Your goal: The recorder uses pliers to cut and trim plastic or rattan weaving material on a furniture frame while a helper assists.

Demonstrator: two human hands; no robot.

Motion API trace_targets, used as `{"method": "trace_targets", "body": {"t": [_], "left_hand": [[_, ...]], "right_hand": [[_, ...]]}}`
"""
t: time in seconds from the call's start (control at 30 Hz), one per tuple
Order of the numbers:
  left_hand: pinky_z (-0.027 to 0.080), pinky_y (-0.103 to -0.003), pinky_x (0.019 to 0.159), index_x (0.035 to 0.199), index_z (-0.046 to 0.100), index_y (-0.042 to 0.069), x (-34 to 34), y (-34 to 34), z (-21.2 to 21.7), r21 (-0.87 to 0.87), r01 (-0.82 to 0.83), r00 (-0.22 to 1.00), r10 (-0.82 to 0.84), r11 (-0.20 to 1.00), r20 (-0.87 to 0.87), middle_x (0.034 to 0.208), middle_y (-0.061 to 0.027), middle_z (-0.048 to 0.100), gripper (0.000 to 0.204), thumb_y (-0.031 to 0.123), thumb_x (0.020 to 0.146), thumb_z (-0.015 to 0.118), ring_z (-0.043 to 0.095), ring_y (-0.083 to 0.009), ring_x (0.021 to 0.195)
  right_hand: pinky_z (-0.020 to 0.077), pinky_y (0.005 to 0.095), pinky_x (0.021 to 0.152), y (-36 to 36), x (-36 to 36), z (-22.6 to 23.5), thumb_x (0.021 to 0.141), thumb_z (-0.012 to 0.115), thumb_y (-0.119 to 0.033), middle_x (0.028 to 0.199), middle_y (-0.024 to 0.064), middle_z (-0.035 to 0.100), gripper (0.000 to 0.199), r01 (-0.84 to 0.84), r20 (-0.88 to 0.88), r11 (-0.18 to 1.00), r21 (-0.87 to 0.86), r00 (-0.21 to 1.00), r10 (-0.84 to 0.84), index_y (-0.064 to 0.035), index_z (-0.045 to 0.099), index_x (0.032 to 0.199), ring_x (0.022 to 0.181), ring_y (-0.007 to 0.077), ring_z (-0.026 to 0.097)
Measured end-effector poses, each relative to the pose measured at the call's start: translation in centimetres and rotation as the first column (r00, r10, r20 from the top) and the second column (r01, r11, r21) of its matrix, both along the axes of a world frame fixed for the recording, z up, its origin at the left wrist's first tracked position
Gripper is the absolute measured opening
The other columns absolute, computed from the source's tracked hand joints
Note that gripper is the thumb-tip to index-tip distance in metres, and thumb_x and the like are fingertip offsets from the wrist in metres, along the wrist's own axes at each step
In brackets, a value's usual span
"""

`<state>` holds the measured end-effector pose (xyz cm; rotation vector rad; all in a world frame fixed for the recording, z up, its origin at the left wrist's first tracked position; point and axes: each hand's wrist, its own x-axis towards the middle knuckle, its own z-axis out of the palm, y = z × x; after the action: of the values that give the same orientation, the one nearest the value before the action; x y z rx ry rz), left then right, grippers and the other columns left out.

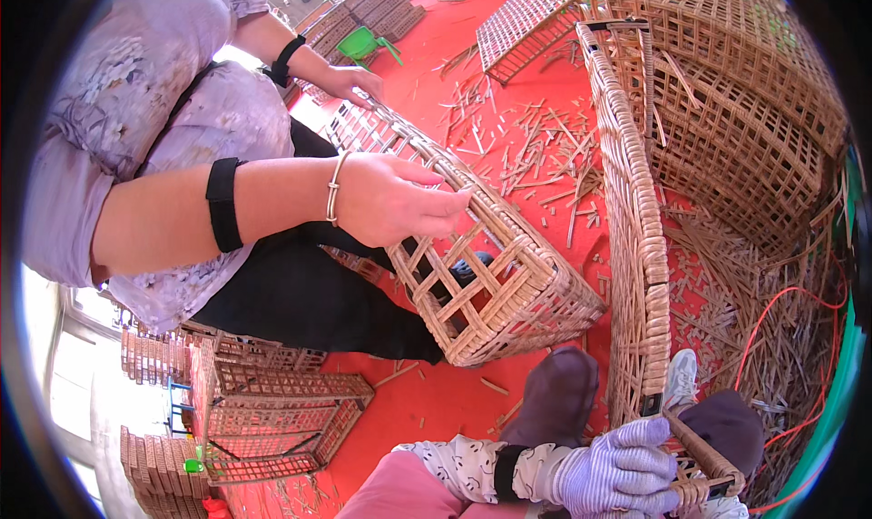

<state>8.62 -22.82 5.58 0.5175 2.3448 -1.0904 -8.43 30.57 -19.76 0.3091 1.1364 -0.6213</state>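
Floor: bright red sheeting (427, 65), strewn with tan cane offcuts (554, 147) toward one o'clock.
Panel: tall tan wicker frame (640, 247), on edge, running from one to five o'clock.
Left hand (618, 469): five o'clock, in a purple-and-white striped glove (599, 487), fingers curled closed on the frame's near end.
Right hand: I can't tell how its fingers stand.
Co-worker (136, 83): ten o'clock, bare hands at an open-lattice tan wicker basket (522, 315) mid-view.
Pile: brown lattice wicker baskets (745, 119), two o'clock.
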Motion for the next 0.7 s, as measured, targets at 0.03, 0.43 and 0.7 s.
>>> {"method": "trace_targets", "body": {"t": [0.03, 0.43, 0.7], "left_hand": [[0.031, -0.047, 0.1, 0.121, 0.044, 0.012, 0.2, 0.1, 0.1, -0.01, 0.0, 1.0, 0.0, 1.0, -0.001, 0.12, -0.0074, 0.04, 0.044, 0.036, 0.084, 0.046, 0.039, -0.0223, 0.116], [0.031, -0.049, 0.1, 0.123, 0.044, 0.014, -1.3, 14.2, -7.4, 0.38, -0.054, 0.807, 0.264, 0.924, -0.528, 0.119, -0.0058, 0.041, 0.044, 0.039, 0.087, 0.044, 0.04, -0.0225, 0.115], [0.024, -0.051, 0.103, 0.107, 0.063, 0.014, -5.9, 28.0, -16.2, 0.78, 0.623, 0.57, 0.714, -0.053, -0.406, 0.096, 0.0008, 0.061, 0.029, 0.03, 0.09, 0.045, 0.056, -0.0203, 0.099]], "right_hand": [[0.0523, 0.0352, 0.069, 0.6, 0.2, 0.4, 0.079, 0.048, -0.007, 0.096, 0.0191, 0.061, 0.041, 0.006, 0.006, 1.0, 0.001, 1.0, -0.006, -0.0049, 0.047, 0.119, 0.086, 0.0288, 0.062], [0.0534, 0.0341, 0.067, 3.9, 0.8, -0.2, 0.078, 0.046, -0.003, 0.096, 0.0188, 0.061, 0.04, 0.13, 0.002, 0.991, -0.024, 0.991, -0.13, -0.0028, 0.047, 0.118, 0.087, 0.0278, 0.062], [0.0535, 0.0307, 0.06, -1.8, -6.4, -10.7, 0.08, 0.043, -0.002, 0.092, 0.0166, 0.062, 0.034, 0.202, 0.01, 0.962, -0.186, 0.979, -0.204, -0.0007, 0.048, 0.113, 0.081, 0.0236, 0.062]]}}
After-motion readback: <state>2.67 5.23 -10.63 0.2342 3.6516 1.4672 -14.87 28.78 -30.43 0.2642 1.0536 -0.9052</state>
